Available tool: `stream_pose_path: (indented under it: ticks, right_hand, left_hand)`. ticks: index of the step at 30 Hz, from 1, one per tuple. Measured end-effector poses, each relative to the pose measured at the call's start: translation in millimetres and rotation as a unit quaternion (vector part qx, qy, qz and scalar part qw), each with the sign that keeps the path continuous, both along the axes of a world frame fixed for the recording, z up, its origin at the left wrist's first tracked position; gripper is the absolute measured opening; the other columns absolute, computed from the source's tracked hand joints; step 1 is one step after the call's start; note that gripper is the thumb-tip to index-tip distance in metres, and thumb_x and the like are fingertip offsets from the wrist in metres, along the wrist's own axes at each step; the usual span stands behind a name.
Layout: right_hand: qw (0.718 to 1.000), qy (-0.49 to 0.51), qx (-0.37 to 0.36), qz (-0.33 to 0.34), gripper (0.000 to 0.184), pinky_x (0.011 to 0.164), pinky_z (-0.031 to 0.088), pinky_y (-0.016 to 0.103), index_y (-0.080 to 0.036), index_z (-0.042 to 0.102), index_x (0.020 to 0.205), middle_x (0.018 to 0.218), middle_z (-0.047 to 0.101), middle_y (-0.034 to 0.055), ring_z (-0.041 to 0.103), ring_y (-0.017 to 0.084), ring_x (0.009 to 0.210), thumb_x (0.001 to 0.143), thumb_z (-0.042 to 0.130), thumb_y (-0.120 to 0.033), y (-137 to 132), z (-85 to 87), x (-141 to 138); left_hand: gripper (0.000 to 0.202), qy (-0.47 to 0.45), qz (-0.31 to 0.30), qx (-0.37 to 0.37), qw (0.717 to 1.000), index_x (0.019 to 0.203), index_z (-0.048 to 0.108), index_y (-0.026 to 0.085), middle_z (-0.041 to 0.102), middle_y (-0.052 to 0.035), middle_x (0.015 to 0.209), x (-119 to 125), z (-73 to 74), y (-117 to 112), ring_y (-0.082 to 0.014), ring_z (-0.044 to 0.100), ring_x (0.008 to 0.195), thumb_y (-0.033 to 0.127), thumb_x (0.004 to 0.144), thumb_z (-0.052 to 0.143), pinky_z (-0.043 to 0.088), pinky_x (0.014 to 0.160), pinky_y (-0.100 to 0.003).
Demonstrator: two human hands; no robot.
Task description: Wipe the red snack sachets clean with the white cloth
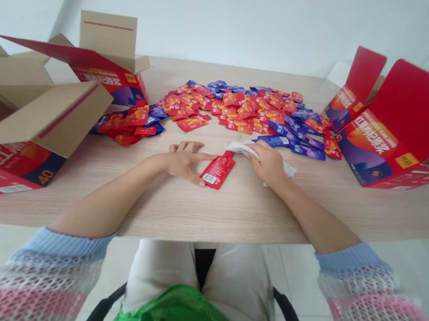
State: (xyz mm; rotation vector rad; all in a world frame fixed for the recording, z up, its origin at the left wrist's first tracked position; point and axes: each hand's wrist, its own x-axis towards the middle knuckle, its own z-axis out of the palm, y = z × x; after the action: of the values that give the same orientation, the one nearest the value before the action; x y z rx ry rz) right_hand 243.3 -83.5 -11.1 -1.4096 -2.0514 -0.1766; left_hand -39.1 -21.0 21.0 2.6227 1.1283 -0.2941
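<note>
1. Knit sleeves (37, 282) showed nearest in the head view, above a green bag (179, 317) on beige trousers (164, 266). A black chair (293, 316) showed below the table (230, 220).
2. Left hand (183, 161) lay flat on the table, fingers spread apart, index tip touching the red sachet (217, 169). Not clamped.
3. Right hand (267, 164) sat just beside the sachet, fingers curled together over a white wad (286, 168). Cloth or tissue: cannot tell. Grip force unreadable.
4. Sachet lay alone on bare table between the hands, slanted, barcode end toward the person.
5. Sachet pile (236, 108) sat beyond the hands, red and blue mixed. Blue sachets (290, 146) lay close past the right hand.
6. Open red cartons stood at both sides: left carton (13, 172) at the table's edge, right carton (395, 151) with its lid up.
7. Risks: a single fingertip could let the sachet skid or spin. The wad could drag the blue sachets out of place. Mixed colours invite a wrong pick. A sleeve or elbow could knock the left carton off the edge.
</note>
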Motion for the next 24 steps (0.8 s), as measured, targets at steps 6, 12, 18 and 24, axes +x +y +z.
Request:
stream_pose_path:
  ticks: [6, 12, 18, 24]
  right_hand:
    - [0.985, -0.006, 0.026, 0.171, 0.029, 0.083, 0.047, 0.030, -0.021, 0.066, 0.116, 0.104, 0.068, 0.0068, 0.062, 0.020, 0.096, 0.092, 0.049, -0.019, -34, 6.6, -39]
    - [0.951, -0.132, 0.011, 0.278, 0.036, 0.070, 0.043, 0.029, -0.025, 0.070, 0.107, 0.091, 0.070, 0.0025, 0.062, 0.016, 0.081, 0.089, 0.044, -0.008, -33, -7.1, -49]
    - [0.975, -0.101, -0.082, 0.178, 0.031, 0.065, 0.041, 0.026, -0.030, 0.069, 0.114, 0.097, 0.069, 0.0010, 0.063, 0.015, 0.086, 0.092, 0.050, -0.020, -18, -1.2, -31]
    - [0.987, -0.103, -0.099, 0.074, 0.032, 0.064, 0.040, 0.028, -0.032, 0.069, 0.117, 0.098, 0.069, 0.0022, 0.063, 0.019, 0.087, 0.092, 0.051, -0.025, 0, -3.7, -12]
  left_hand:
    - [0.095, 0.014, -0.016, -0.008, 1.000, 0.147, 0.020, 0.052, 0.006, -0.0004, 0.161, -2, -4.4, 1, -0.0393, 0.001, 0.144, 0.071, 0.065, 0.063, 0.008, 0.108, -0.059]
    - [0.094, 0.025, -0.016, -0.003, 1.000, 0.146, 0.019, 0.054, 0.007, -0.0002, 0.161, -1, -5.2, 1, -0.0382, 0.002, 0.144, 0.068, 0.065, 0.065, 0.007, 0.109, -0.059]
    - [0.092, 0.027, -0.024, -0.033, 0.999, 0.148, 0.024, 0.048, -0.002, -0.0008, 0.162, -2, -2.7, 3, -0.0388, -0.007, 0.145, 0.068, 0.067, 0.062, 0.004, 0.109, -0.061]
    - [0.095, 0.042, -0.016, -0.039, 0.998, 0.147, 0.019, 0.053, 0.001, -0.0003, 0.162, 0, 4.3, 2, -0.0387, -0.005, 0.145, 0.070, 0.065, 0.063, 0.008, 0.107, -0.064]
